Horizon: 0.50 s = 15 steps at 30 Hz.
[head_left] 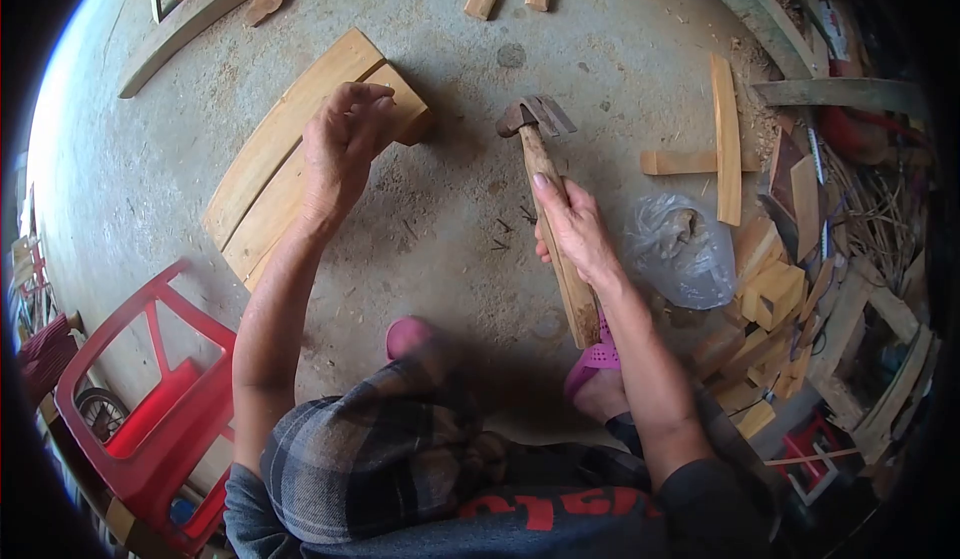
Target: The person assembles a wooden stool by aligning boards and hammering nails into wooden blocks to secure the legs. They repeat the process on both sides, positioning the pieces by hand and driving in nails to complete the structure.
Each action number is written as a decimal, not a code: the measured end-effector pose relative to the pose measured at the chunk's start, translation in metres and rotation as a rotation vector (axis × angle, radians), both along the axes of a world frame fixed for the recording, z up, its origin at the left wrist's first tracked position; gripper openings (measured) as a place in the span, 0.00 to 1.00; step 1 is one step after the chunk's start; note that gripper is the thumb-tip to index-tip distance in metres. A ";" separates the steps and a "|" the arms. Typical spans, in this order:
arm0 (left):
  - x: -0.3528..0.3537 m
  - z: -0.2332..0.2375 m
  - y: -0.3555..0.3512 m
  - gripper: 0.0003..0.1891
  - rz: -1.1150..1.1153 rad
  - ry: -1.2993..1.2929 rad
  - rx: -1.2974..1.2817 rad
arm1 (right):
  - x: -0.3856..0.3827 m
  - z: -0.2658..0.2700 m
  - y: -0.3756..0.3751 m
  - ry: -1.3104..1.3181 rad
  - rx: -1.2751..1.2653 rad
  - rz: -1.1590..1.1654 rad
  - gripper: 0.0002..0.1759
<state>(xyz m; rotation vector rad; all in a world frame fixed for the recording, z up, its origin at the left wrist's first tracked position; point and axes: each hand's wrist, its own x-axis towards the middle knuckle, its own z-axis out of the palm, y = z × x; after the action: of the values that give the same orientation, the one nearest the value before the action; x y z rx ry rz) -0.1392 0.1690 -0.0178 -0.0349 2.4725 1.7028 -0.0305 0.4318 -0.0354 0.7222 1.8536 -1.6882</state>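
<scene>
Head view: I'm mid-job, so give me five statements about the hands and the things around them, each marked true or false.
1. The right hand's grip is closed around the brown-headed claw hammer with a wooden handle. True.
2. The left hand's grip holds a second hammer. False: no hammer is in it; whether the fingers pinch something small is too blurred to tell.
3. A clear plastic bag lies on the grey concrete floor. True.
4. The red plastic chair is at the picture's upper right. False: it is at the lower left.
5. The perforated footwear is pink. True.
</scene>
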 end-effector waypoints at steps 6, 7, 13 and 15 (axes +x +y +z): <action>-0.004 -0.016 0.003 0.07 -0.056 0.253 -0.158 | 0.010 -0.002 0.009 -0.007 -0.042 -0.026 0.32; -0.004 -0.015 0.004 0.07 -0.054 0.283 -0.240 | 0.011 -0.003 0.010 -0.009 -0.049 -0.028 0.31; -0.005 -0.021 0.003 0.07 -0.056 0.362 -0.392 | 0.007 0.002 0.011 -0.011 -0.087 -0.077 0.29; -0.005 -0.024 0.003 0.07 -0.050 0.377 -0.401 | 0.005 0.003 0.011 -0.017 -0.090 -0.073 0.29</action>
<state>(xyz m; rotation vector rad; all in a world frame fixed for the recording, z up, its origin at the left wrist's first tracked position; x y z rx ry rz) -0.1438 0.1722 -0.0421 0.3314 3.0206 1.2614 -0.0251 0.4423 -0.0321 0.7734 1.7469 -1.7931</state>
